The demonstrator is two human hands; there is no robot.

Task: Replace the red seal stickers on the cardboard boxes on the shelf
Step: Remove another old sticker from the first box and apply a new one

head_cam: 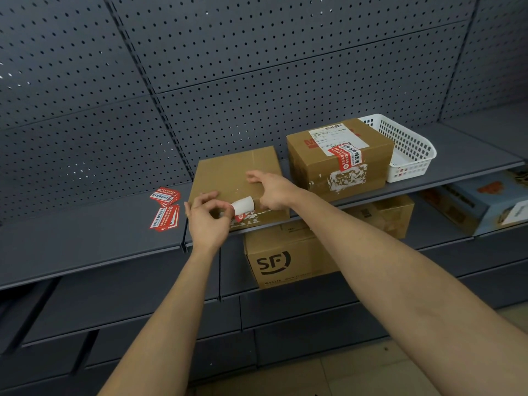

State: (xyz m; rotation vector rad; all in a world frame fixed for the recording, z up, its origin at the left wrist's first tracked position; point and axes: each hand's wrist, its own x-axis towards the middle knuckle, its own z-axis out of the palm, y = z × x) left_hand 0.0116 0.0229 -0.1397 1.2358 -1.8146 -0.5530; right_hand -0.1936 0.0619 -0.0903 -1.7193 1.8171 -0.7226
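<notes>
Your left hand [207, 215] pinches the curled sticker [243, 204] at the flat box [234, 172], six o'clock edge. Your right hand [271, 190] rests spread on top. Spare stickers [165, 208] lie at nine o'clock.

Left box [237, 178]: plain brown.
Peeled sticker [243, 205]: white back, red face.
Right box [314, 167]: brown, white torn patches.
Seal [344, 157]: red, white print.
Loose stickers [165, 208]: red, white print.
Basket [411, 150]: white, slotted grid.
Back panel [228, 67]: dark grey, dotted holes.
Shelf [85, 241]: dark grey.
Lower box [285, 261]: brown, black "SF" logo.
</notes>
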